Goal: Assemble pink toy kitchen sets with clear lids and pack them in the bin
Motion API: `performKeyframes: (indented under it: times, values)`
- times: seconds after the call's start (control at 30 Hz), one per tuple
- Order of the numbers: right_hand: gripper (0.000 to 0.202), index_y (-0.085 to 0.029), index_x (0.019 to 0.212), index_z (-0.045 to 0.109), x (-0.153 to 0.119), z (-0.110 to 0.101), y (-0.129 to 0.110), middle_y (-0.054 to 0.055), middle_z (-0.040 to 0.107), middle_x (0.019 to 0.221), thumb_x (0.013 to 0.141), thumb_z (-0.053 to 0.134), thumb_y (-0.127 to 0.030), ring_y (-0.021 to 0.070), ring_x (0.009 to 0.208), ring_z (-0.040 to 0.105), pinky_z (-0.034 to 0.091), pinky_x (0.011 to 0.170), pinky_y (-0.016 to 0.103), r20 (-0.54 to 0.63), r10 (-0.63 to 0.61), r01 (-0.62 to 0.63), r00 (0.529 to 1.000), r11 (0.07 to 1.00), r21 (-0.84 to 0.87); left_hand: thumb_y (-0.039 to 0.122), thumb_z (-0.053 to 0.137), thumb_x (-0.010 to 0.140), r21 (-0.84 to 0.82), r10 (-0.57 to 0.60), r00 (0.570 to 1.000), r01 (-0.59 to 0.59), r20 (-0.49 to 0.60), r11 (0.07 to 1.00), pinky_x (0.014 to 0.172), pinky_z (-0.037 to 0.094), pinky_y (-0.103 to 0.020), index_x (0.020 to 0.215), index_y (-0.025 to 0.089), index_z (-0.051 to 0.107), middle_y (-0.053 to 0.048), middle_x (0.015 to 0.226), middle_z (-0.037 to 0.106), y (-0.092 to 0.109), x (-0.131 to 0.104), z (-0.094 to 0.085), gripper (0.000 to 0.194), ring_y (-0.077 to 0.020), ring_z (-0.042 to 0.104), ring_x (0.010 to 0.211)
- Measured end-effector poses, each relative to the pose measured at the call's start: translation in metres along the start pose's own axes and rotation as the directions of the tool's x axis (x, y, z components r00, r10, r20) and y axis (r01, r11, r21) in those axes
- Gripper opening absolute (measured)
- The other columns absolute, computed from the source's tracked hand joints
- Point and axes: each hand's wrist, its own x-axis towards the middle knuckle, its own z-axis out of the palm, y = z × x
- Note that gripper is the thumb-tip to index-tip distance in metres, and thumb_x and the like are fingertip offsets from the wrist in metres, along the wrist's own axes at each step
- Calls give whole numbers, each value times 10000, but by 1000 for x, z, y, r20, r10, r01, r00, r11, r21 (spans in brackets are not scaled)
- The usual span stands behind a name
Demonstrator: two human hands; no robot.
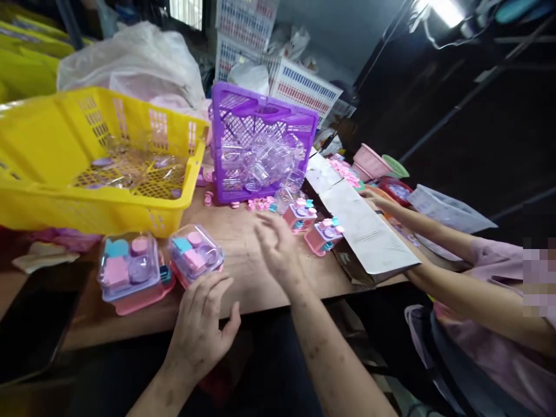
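Loosely, the left hand [203,321] is bent — the right hand [278,252] outstretched.

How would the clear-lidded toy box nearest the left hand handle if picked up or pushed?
The toy box looks like moulded plastic, so probably stiff, not floppy. Its smooth, shiny lid may be slippery under the left hand. With its squat, boxy shape, it would likely slide rather than roll.

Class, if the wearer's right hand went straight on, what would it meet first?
Likely the small pink plastic pieces before the purple openwork plastic basket, though depth under the right hand is unclear.
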Motion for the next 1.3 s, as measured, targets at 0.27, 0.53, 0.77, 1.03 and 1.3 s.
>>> performKeyframes:
  times: [0.27, 0.53, 0.77, 1.03, 1.3]
  values:
    - [821, -143, 1523, 587, 34, -114, 114, 323, 496, 1589, 810, 891, -416, 572, 1541, 393, 301, 1256, 795, -292, 285, -381, 913, 851, -361, 155, 661, 1043, 254, -3, 1000, 8, -21, 967, 1134, 480, -568, 1355, 142, 631, -193, 1342, 719, 3, 15, 0, 313, -395, 648, 1272]
    - [1131, -308, 1785, 335, -25, -141, 116, 149, 574, 1643, 811, 911, -334, 365, 1533, 563, 456, 1307, 554, 175, 69, -16, 982, 958, -287, 172, 620, 1041, -145, -107, 976, 136, 189, 980, 1143, 576, -494, 1477, 229, 550, -127, 1404, 694, 33, 7, 14, 445, -298, 678, 1343]
    - [1193, -405, 1803, 330, -41, -93, 63, 154, 442, 1797, 822, 1005, -477, 413, 1648, 467, 481, 1314, 576, 623, -284, 261, 729, 957, 131, 404, 1008, 743, -321, -288, 781, 520, 555, 792, 1320, 457, -716, 1745, 243, 170, -256, 1759, 416, 2, 20, 57, 1316, -478, 442, 1652]
    - [418, -301, 1476, 708, 132, -46, 23, 133, 692, 1458, 1073, 691, -414, 323, 1357, 697, 660, 1064, 516, 383, -411, 461, 827, 886, -43, 370, 1009, 731, -307, -374, 814, 531, 445, 790, 1357, 421, -694, 1783, 283, 162, -234, 1775, 431, -19, -2, 83, 1354, -478, 454, 1648]
    - [932, -104, 1710, 458, 309, 63, -18, 253, 518, 1689, 864, 848, -138, 420, 1620, 437, 334, 1378, 585, 385, -340, 470, 858, 822, -322, 270, 914, 831, -342, -364, 773, 579, 520, 740, 1373, 430, -647, 1828, 355, 208, -159, 1832, 389, -37, -27, 106, 1225, -454, 422, 1675]
